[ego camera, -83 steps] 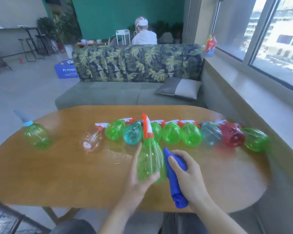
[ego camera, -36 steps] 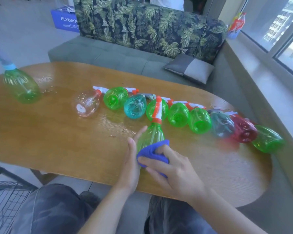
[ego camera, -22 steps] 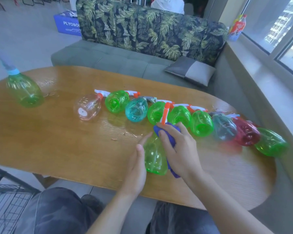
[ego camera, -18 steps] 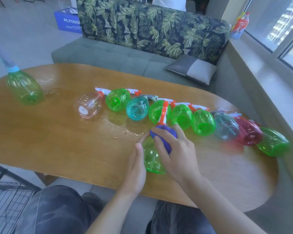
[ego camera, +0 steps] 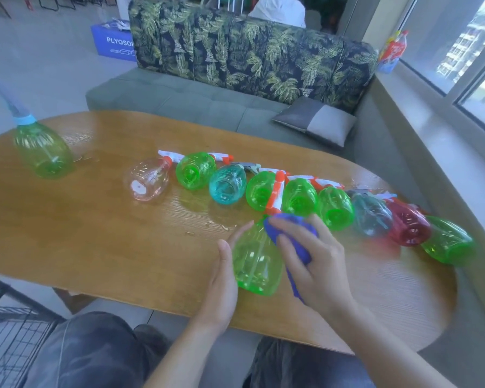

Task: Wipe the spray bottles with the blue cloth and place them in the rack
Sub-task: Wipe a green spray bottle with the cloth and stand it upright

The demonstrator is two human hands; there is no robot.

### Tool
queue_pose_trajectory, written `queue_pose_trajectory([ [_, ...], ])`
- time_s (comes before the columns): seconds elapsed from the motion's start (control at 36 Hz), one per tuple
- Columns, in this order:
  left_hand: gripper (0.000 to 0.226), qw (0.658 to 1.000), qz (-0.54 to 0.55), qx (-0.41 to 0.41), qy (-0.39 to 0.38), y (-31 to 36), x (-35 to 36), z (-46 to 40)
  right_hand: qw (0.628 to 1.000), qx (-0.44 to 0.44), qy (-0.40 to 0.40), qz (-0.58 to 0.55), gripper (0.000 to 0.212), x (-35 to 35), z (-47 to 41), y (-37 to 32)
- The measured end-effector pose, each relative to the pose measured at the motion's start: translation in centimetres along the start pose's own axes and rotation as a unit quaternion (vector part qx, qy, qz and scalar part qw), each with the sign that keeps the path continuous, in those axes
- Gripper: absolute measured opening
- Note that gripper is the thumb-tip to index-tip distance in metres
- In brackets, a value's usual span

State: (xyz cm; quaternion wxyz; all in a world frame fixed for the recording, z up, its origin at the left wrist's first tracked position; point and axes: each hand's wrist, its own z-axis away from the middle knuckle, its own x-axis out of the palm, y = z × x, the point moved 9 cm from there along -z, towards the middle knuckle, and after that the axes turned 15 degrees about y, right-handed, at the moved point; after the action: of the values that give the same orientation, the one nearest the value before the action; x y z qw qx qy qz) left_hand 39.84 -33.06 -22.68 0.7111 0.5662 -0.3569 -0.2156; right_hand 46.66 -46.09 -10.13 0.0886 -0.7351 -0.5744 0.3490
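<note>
A green spray bottle [ego camera: 256, 261] with an orange and white trigger head stands on the wooden table [ego camera: 95, 236] in front of me. My left hand [ego camera: 226, 278] holds its left side, thumb and fingers curved round the body. My right hand [ego camera: 311, 264] grips the blue cloth [ego camera: 293, 233] and presses it against the bottle's upper right side. Behind, several spray bottles lie in a row: a clear pink one [ego camera: 149, 182], green ones [ego camera: 195, 170], teal ones [ego camera: 227, 184] and a red one [ego camera: 408, 225]. A black wire rack [ego camera: 9, 331] shows at the lower left.
Another green bottle [ego camera: 44, 148] with a blue collar stands at the table's far left. Small scraps [ego camera: 216, 226] lie on the tabletop near the held bottle. A leaf-patterned sofa [ego camera: 235, 60] with a grey cushion [ego camera: 317, 120] sits behind the table, and a window sill runs along the right.
My right hand has slid the blue cloth from the bottle's lower body up to near its neck, then slightly down its right side. My left hand keeps steadying the bottle.
</note>
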Motion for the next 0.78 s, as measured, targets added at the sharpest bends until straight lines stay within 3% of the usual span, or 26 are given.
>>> queue_pose_trajectory([
  [0.06,0.071,1.0,-0.018,0.002,-0.004,0.2,0.2,0.2,0.996,0.085,0.001,0.017,0.028,0.8,-1.0,1.6],
  [0.14,0.066,0.999,-0.041,0.025,0.0,0.7,0.4,0.4,0.993,0.113,-0.024,0.038,0.031,2.4,-0.6,2.0],
  [0.28,0.061,0.998,-0.03,0.055,0.021,1.3,0.3,0.3,0.999,0.038,-0.021,0.031,0.033,2.9,1.1,0.6],
  [0.44,0.077,0.999,-0.013,0.034,0.018,0.2,-0.1,-0.3,0.996,-0.08,-0.031,0.002,0.026,2.3,3.4,-1.4],
  [0.67,0.08,1.0,-0.007,0.015,0.015,0.1,-0.4,-0.1,0.956,-0.272,-0.108,-0.003,0.024,1.9,6.7,-4.7],
  [0.72,0.082,1.0,-0.005,0.009,0.006,-0.2,-0.3,-0.1,0.959,-0.266,-0.099,-0.017,0.024,1.4,6.0,-4.6],
  [0.78,0.083,1.0,-0.009,0.012,0.004,-0.1,-0.2,-0.1,0.98,-0.186,-0.059,-0.027,0.025,0.8,3.8,-3.3],
])
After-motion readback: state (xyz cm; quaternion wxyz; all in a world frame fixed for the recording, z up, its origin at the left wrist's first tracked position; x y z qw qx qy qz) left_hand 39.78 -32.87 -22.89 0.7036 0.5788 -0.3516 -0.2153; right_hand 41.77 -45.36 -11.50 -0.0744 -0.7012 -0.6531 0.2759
